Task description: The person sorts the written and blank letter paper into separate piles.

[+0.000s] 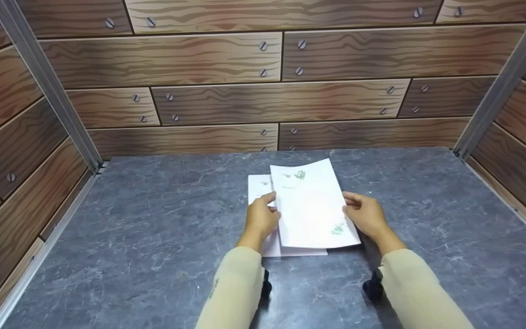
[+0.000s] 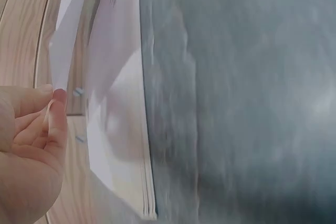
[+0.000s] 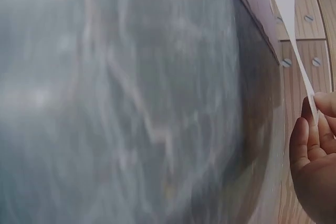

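Note:
A white sheet of paper (image 1: 311, 205) with small green plant prints is held up by both hands, tilted above the table. My left hand (image 1: 262, 217) pinches its left edge between thumb and fingers, as the left wrist view also shows. On the opposite edge, my right hand (image 1: 367, 214) pinches the paper with thumb and fingertips. Beneath it lies a stack of similar white sheets (image 1: 270, 246), mostly covered in the head view. In the left wrist view, the stack (image 2: 118, 108) shows several layered edges and sits apart from the raised sheet.
The dark grey marbled tabletop (image 1: 153, 237) spreads around the papers. Wood-patterned panels (image 1: 213, 59) stand behind and at both sides, with grey metal posts (image 1: 48, 82) at the corners. Dark wrist-worn devices (image 1: 373, 287) hang beneath the cream sleeves (image 1: 420, 288).

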### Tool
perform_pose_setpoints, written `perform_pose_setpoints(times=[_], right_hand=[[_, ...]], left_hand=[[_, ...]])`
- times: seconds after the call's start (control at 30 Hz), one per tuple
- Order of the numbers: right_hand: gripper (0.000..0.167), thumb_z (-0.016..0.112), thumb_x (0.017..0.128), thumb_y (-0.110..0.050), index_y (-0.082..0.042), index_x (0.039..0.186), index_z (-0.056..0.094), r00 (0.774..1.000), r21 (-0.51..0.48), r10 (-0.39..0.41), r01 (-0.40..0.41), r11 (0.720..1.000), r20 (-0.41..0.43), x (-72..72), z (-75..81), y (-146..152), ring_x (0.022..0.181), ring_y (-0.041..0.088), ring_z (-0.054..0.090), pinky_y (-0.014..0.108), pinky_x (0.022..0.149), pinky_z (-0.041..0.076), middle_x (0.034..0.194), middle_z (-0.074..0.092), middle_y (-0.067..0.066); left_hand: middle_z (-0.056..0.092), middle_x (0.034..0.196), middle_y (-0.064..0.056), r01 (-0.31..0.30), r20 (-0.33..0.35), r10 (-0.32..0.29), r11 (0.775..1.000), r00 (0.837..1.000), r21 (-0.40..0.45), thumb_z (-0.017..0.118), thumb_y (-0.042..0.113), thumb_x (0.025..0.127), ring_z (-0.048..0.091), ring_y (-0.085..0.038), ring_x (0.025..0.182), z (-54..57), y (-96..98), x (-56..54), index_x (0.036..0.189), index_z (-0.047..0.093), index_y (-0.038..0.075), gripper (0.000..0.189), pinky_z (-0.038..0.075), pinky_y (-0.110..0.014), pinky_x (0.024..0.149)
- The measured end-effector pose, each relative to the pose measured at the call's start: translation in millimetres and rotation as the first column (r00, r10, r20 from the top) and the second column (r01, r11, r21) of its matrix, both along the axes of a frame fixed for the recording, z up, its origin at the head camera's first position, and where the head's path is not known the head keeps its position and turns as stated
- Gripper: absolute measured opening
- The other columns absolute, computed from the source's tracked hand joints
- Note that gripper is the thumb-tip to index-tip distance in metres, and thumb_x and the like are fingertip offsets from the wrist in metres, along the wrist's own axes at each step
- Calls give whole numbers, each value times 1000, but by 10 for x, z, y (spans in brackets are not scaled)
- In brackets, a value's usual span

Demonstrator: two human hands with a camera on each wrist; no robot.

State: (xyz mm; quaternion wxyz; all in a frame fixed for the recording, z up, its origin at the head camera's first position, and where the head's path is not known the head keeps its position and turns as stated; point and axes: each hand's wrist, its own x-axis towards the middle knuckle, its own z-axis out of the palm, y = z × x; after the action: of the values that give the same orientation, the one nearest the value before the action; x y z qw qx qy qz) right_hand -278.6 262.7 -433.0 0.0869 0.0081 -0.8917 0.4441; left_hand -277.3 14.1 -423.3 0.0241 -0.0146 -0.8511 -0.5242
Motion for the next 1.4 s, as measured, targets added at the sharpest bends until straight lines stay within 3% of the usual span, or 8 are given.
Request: perform_pose_setpoints(times=[0.2, 0.47, 0.73, 0.97, 1.2, 1.4], right_hand=[[39, 56, 89, 2, 12, 127, 53, 1000, 14, -18, 18, 1000, -12, 22, 0, 143, 101, 36, 60, 38, 85, 51, 114, 61, 28], [38, 56, 90, 3, 12, 127, 53, 999, 29, -27, 28, 999, -31, 52, 5, 341, 103, 38, 59, 38, 86, 50, 114, 61, 29], [40, 53, 91, 0, 10, 130, 51, 999, 42, -46, 46, 998, 7, 76, -6, 518, 107, 37, 57, 42, 90, 48, 118, 59, 28], [39, 54, 91, 1, 10, 130, 52, 999, 44, -45, 45, 998, 4, 111, 13, 664, 107, 37, 57, 29, 85, 49, 118, 59, 28], [40, 53, 92, -1, 9, 131, 51, 998, 58, -65, 64, 996, 23, 157, 5, 789, 110, 38, 55, 36, 89, 48, 121, 58, 28], [40, 53, 93, -1, 9, 131, 51, 996, 64, -82, 80, 995, 31, 175, -21, 863, 110, 38, 55, 32, 88, 48, 121, 58, 28]], left_hand=[[66, 105, -10, 8, 4, -8, 1000, 1000, -5, 62, -8, 84, 62, -15, 88, -9, 185, 11, 133, 54, 3, 52, 53, -22, 69], [67, 102, -11, 40, 12, -40, 999, 999, -5, 62, -11, 81, 63, -17, 90, 4, 373, 26, 135, 53, 3, 56, 53, -23, 71], [67, 99, -11, 64, 18, -64, 998, 998, 0, 61, -13, 79, 64, -16, 88, 9, 562, 34, 135, 52, 3, 59, 53, -22, 72], [68, 98, -11, 96, 7, -96, 995, 995, -16, 60, -14, 79, 64, -16, 87, 4, 699, 48, 135, 52, 3, 59, 53, -20, 69], [67, 100, -9, 127, 62, -125, 991, 990, -41, 61, -11, 81, 64, -17, 92, 1, 813, 64, 137, 50, 5, 60, 53, -21, 73], [65, 108, -11, 155, 73, -151, 986, 986, -56, 63, -8, 83, 63, -18, 98, -13, 886, 76, 137, 51, 4, 56, 52, -22, 80]])
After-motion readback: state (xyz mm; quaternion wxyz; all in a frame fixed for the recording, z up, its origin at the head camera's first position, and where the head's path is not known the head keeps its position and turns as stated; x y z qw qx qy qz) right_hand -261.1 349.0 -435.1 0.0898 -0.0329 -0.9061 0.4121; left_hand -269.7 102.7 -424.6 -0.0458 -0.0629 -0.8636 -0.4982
